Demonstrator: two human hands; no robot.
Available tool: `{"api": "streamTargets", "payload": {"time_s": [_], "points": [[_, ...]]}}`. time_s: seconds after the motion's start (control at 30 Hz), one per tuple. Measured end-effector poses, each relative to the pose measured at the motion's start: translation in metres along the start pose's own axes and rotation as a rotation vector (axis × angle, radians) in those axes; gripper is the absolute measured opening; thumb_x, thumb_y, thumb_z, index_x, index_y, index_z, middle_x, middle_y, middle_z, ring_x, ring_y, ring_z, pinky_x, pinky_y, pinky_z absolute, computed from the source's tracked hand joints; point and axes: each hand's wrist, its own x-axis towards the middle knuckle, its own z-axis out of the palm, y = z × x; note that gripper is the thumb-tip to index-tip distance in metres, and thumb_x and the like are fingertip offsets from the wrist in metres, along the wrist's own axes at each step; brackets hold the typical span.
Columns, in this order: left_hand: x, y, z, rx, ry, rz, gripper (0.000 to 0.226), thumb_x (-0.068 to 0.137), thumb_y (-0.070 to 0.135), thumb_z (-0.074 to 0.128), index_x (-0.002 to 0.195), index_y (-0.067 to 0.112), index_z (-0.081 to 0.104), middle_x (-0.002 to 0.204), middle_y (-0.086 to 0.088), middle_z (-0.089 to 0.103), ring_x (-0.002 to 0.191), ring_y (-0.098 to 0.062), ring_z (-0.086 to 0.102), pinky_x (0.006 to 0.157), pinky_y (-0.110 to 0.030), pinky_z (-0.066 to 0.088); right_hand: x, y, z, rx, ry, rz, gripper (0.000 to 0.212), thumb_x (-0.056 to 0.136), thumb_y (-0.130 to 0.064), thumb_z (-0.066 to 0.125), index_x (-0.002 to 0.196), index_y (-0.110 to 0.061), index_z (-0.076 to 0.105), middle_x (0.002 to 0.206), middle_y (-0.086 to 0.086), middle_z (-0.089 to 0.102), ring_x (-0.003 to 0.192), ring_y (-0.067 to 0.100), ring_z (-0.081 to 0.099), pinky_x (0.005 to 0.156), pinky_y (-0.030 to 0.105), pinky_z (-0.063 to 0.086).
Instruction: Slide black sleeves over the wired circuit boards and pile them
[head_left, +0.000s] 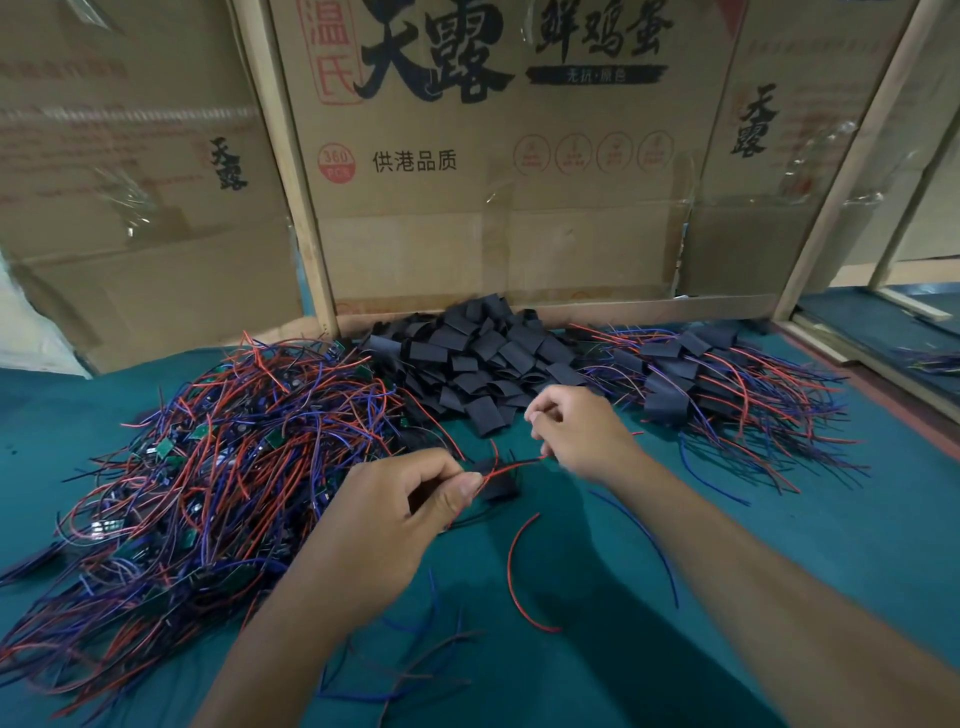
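Nearest, the left hand (395, 512) pinches the wires just beside a black sleeve (500, 480), steadying it. The right hand (579, 431) pinches the red wire ends, apparently threading them through. Beyond lie the loose sleeves (488, 358), unsleeved boards (218, 457) left, finished pile (711, 384) right.

A teal cloth (779, 519) covered the work table, darker in the folds and under shadow. Behind it stood flattened brown cardboard boxes (493, 208), printed with large black Chinese characters and red round stamps, patched with clear tape and held upright by pale wooden battens (291, 171) that formed a backboard. At the right a slanted wooden frame (852, 156) edged a neighbouring bay with the same teal surface, and the light was dim and even.
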Motion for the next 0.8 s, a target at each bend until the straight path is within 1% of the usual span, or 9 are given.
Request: {"api": "streamTargets", "payload": {"time_s": [0.13,0.3,0.37,0.5,0.57,0.6,0.67,0.73,0.8], "points": [[0.001,-0.003,0.000,-0.023,0.022,0.002,0.037,0.093,0.050,0.052,0.076,0.019,0.064,0.051,0.010,0.044,0.044,-0.005,0.035,0.046,-0.015,0.028,0.059,0.001,0.012,-0.476,-0.086,-0.088,0.008,0.097,-0.025,0.055,0.098,-0.020,0.061,0.102,0.005,0.065,0.088,0.027,0.063,0.074,0.043,0.055],[0.003,-0.008,0.003,0.004,0.053,0.025,0.040,0.090,0.055,0.049,0.075,0.019,0.061,0.056,0.003,0.044,0.047,-0.007,0.035,0.047,-0.018,0.027,0.090,0.001,0.022,-0.881,-0.235,-0.334,0.044,0.092,-0.055,0.057,0.121,-0.022,0.056,0.115,0.002,0.052,0.102,0.026,0.057,0.069,0.035,0.041],[0.003,-0.009,0.005,0.020,0.054,0.050,0.044,0.090,0.056,0.047,0.075,0.016,0.059,0.061,-0.004,0.046,0.047,-0.008,0.035,0.047,-0.019,0.026,0.092,0.004,0.026,-0.947,-0.233,-0.390,0.040,0.096,-0.051,0.053,0.120,-0.019,0.054,0.115,0.003,0.052,0.101,0.027,0.058,0.067,0.036,0.043],[0.003,-0.009,0.006,0.023,0.066,0.057,0.046,0.091,0.056,0.046,0.074,0.015,0.058,0.065,-0.008,0.047,0.047,-0.009,0.034,0.047,-0.019,0.025,0.086,0.000,0.027,-1.073,-0.192,-0.482,0.020,0.102,-0.021,0.042,0.115,-0.011,0.054,0.110,0.007,0.057,0.097,0.030,0.062,0.065,0.039,0.045],[0.004,-0.011,0.005,0.013,0.081,0.045,0.042,0.094,0.050,0.050,0.075,0.014,0.060,0.061,-0.007,0.046,0.046,-0.009,0.034,0.046,-0.018,0.025,0.078,-0.004,0.020,-0.890,-0.120,-0.381,0.017,0.101,-0.020,0.043,0.107,-0.012,0.056,0.100,0.007,0.061,0.092,0.031,0.063,0.064,0.036,0.044],[0.004,-0.011,0.005,0.008,0.089,0.039,0.039,0.095,0.046,0.052,0.075,0.014,0.060,0.058,-0.004,0.045,0.046,-0.008,0.034,0.046,-0.017,0.025,0.071,-0.005,0.016,-0.662,-0.079,-0.295,0.014,0.101,-0.021,0.046,0.099,-0.013,0.056,0.090,0.006,0.061,0.086,0.030,0.065,0.061,0.034,0.044],[0.004,-0.012,0.004,-0.003,0.103,0.029,0.036,0.096,0.041,0.055,0.075,0.013,0.060,0.052,0.004,0.041,0.045,-0.008,0.033,0.046,-0.016,0.025,0.049,-0.008,0.004,0.043,-0.027,-0.068,0.008,0.099,-0.018,0.053,0.095,-0.013,0.059,0.082,0.005,0.062,0.074,0.023,0.067,0.052,0.029,0.038],[0.004,-0.011,0.003,-0.049,0.115,0.021,0.036,0.096,0.043,0.054,0.075,0.014,0.060,0.050,0.009,0.039,0.044,-0.006,0.032,0.045,-0.015,0.025,0.015,-0.013,-0.007,0.737,-0.065,0.130,0.015,0.096,-0.010,0.061,0.110,-0.008,0.061,0.093,0.009,0.060,0.068,0.015,0.060,0.047,0.024,0.035],[0.004,-0.007,0.002,-0.144,0.117,0.028,0.037,0.095,0.044,0.055,0.075,0.014,0.061,0.050,0.011,0.039,0.045,-0.003,0.032,0.046,-0.015,0.026,-0.021,-0.014,-0.008,1.016,-0.095,0.191,0.014,0.091,-0.008,0.066,0.104,-0.009,0.059,0.087,0.008,0.052,0.062,0.012,0.049,0.044,0.022,0.033]]}}
